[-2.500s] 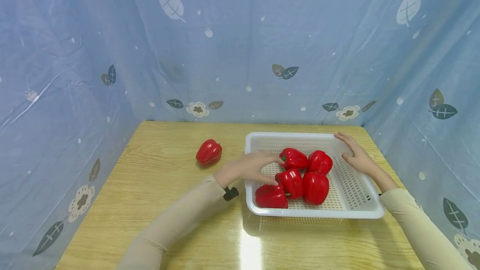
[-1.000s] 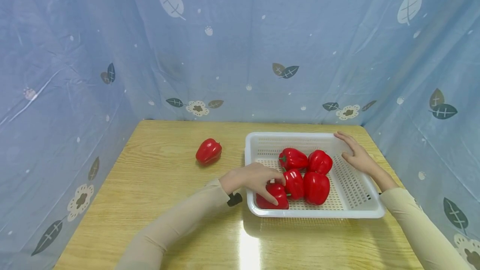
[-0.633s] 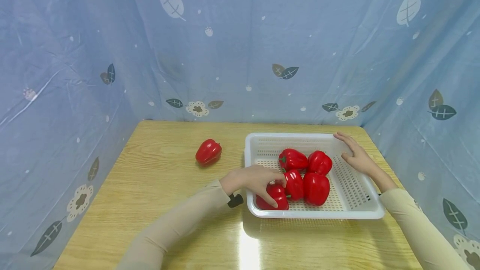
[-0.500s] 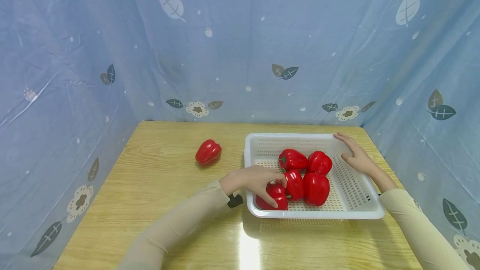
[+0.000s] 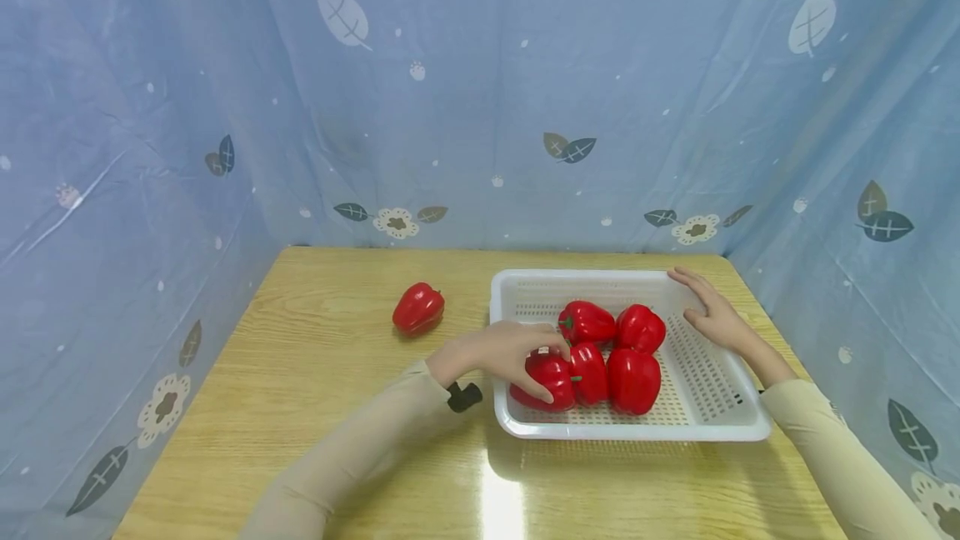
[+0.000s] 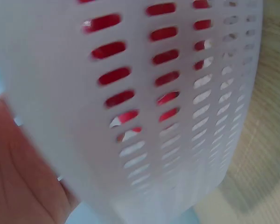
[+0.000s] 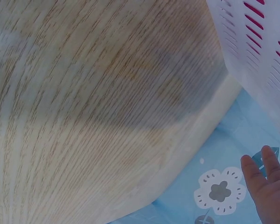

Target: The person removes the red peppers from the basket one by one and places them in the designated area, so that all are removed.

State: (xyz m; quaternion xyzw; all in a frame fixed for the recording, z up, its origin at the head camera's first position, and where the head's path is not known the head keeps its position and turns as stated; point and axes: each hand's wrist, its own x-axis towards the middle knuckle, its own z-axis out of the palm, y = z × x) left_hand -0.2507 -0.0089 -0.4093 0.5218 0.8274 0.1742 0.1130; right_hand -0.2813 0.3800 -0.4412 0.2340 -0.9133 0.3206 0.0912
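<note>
A white plastic basket (image 5: 637,430) with slotted walls holds several red bell peppers. My left hand (image 5: 510,351) reaches over its left rim and grips the red bell pepper (image 5: 552,380) at the near left, thumb on the near side and fingers curled over the far side. Close to that pepper lie a middle pepper (image 5: 590,373), a larger one (image 5: 634,382) and two more behind. My right hand (image 5: 716,319) rests at the basket's right rim, fingers extended. The left wrist view shows the basket's outer wall (image 6: 144,93) beside my palm.
Another red bell pepper (image 5: 418,309) lies on the wooden table (image 5: 330,340), left of the basket. A blue patterned curtain (image 5: 450,107) encloses the table at the back and both sides. The basket sits near the table's right edge.
My left hand has gone from open above the near-left pepper to gripping it. Over the last half second, hand and pepper have shifted slightly up in the view. The right hand has stayed in place.
</note>
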